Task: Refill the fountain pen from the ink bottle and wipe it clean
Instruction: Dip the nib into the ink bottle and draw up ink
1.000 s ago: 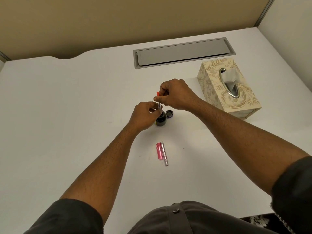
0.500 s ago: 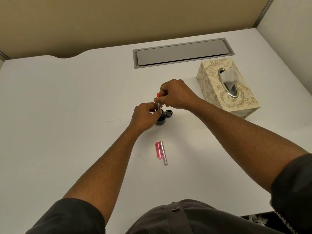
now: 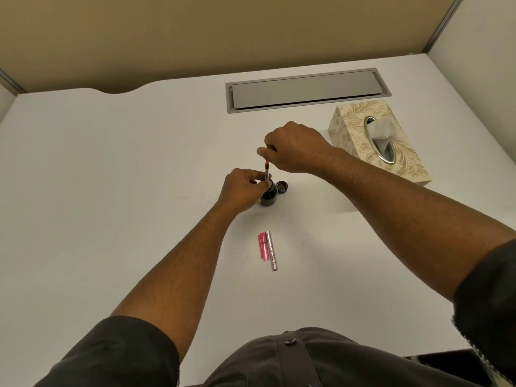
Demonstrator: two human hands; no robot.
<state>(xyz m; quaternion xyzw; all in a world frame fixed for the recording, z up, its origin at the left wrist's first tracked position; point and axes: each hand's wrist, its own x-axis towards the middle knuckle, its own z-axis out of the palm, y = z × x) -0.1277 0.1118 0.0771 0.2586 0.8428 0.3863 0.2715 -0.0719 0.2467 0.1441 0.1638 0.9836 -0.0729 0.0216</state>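
Pinched between the thumb and fingers of the left hand (image 3: 242, 188), a slim pen section (image 3: 266, 171) with a red tip is held upright, its lower end set into the mouth of a dark ink bottle (image 3: 269, 195). The bottle is partly hidden by that hand and stands on a white desk (image 3: 111, 191). The right hand (image 3: 293, 150) is seen just above the pen's red top, fingers curled and thumb pressed to forefinger; whether anything is caught in that pinch cannot be told, and the red tip appears clear of it. The bottle's round cap (image 3: 282, 187) is laid open side up just beside the bottle, on its right. Nearer the person, 2 loose pen parts are placed side by side and touching: a translucent pink cap (image 3: 263, 246) and a longer silver barrel (image 3: 271, 250). A patterned cream tissue box (image 3: 360, 146) is set to the right of the hands, with a white tissue (image 3: 384, 128) drawn up through its oval opening. A grey recessed cable hatch (image 3: 307, 89) is seen at the far edge of the desk, behind the hands. Both forearms are bare, with dark sleeves at the bottom of the frame.
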